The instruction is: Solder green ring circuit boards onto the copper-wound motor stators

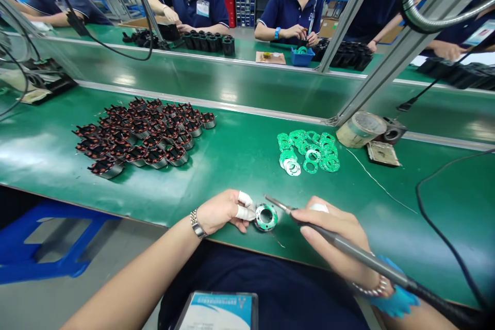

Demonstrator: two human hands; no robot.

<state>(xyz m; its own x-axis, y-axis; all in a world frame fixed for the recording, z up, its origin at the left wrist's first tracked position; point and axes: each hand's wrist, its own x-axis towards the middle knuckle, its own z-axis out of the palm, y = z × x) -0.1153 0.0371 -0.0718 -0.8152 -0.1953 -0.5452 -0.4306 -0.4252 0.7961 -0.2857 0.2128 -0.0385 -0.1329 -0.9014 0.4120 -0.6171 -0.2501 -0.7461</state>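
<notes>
At the near edge of the green desk [232,180], what does the left hand [220,211] do?

— It is grasping one round green ring board [260,223] with the fingertips. This board has a metal opening in its middle. White wraps [244,211] cover the ends of the fingers.

— And the right hand [332,234]?

— It is closed around the dark handle of a soldering iron [371,263], in the way one holds a pen. The thin tip is just beside the board, but I cannot tell if they touch.

— What lies farther from the hands?

— Ahead of the right hand is a heap of loose green rings [309,152], and a roll of tape [361,129] lies behind it. Ahead and to the left of the left hand, many black coil parts [143,134] are lying close together.
</notes>
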